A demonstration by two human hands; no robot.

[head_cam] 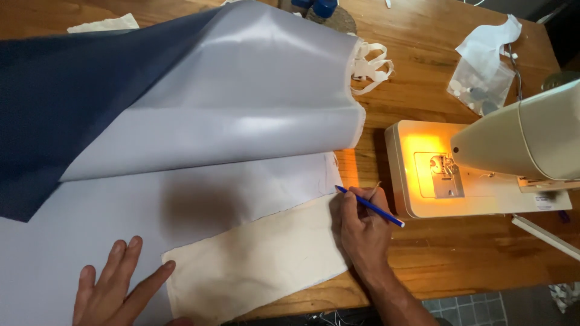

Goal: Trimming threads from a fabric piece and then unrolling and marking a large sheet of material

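The premises were a small sewing or tailoring workroom. A cream sewing machine [483,163] stood on a wooden table [435,253] with its work lamp lit. Left of the machine lay grey and navy fabric [229,121] and a cream cloth piece [260,259]. Behind the machine sat a clear bag of small notions [480,90].

A cream sewing machine [483,163], its lamp glowing orange, stands at three o'clock on the wooden desk [435,253]. At one o'clock lies a clear plastic bag of buttons [480,90]; white fabric strips [370,67] curl at twelve o'clock.
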